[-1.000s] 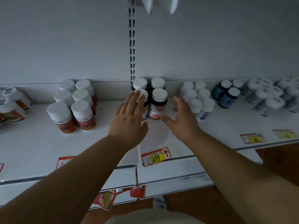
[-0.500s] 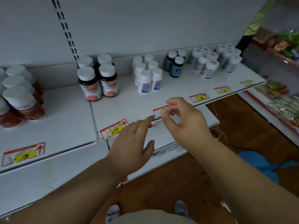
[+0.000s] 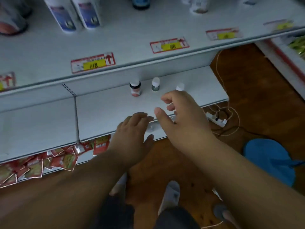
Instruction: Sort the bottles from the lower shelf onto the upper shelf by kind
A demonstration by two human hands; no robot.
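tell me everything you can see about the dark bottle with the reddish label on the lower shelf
The dark bottle is small, with a white cap, a dark neck and shoulder, and a pale label fading to reddish-orange at the base. It stands upright at the back of the lower shelf, leftmost of three bottles, apart from the green-labelled bottle on its right. No hand touches it.

White-cap bottle [image 3: 180, 87] half hidden behind right-hand fingers [image 3: 166, 98].
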